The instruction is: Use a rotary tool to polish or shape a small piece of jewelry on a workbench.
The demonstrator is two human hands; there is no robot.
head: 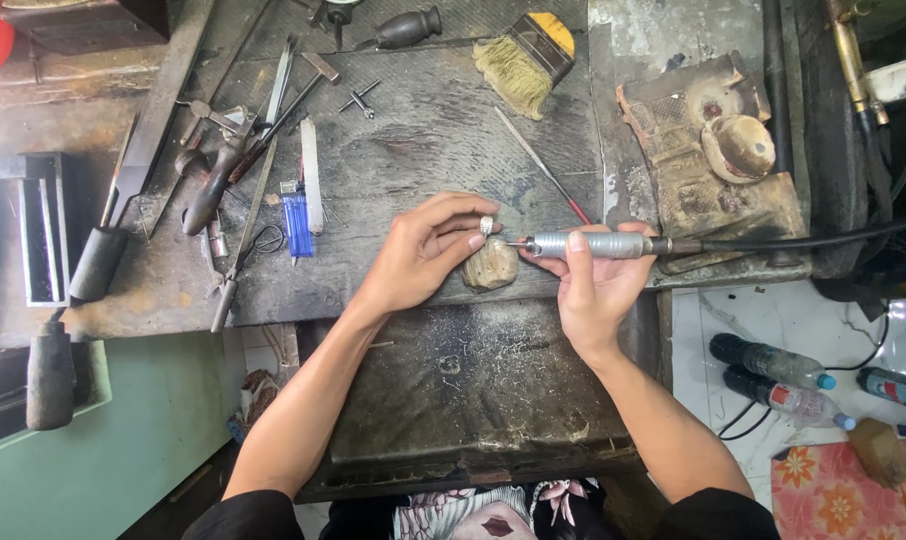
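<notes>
- Ring (486, 226): small, silvery, pinched in my left hand (425, 252) fingertips, held just over the worn wooden bench peg (490, 267) at the bench's front edge
- Right hand (595, 283) closed around the metal rotary handpiece (593, 244); its tip sits right at the ring, touching or not I can't tell
- Handpiece's black flex shaft (813, 238) runs off the right edge, far end cut off
- Surface: dark, scratched workbench (423, 140), grimy; a dark tray (473, 390) hangs below it over my lap
- On the bench: blue lighter (296, 222), files and pliers heaped at left (235, 160), brush (525, 57) at the back, charred soldering block (708, 150) at right
- Floor at right: pale tile, plastic bottles (778, 378), flowered mat (853, 492)
- Hard to read: the bit at the handpiece tip, too small; the ring's detail; the tools top left are tangled and partly cut off
</notes>
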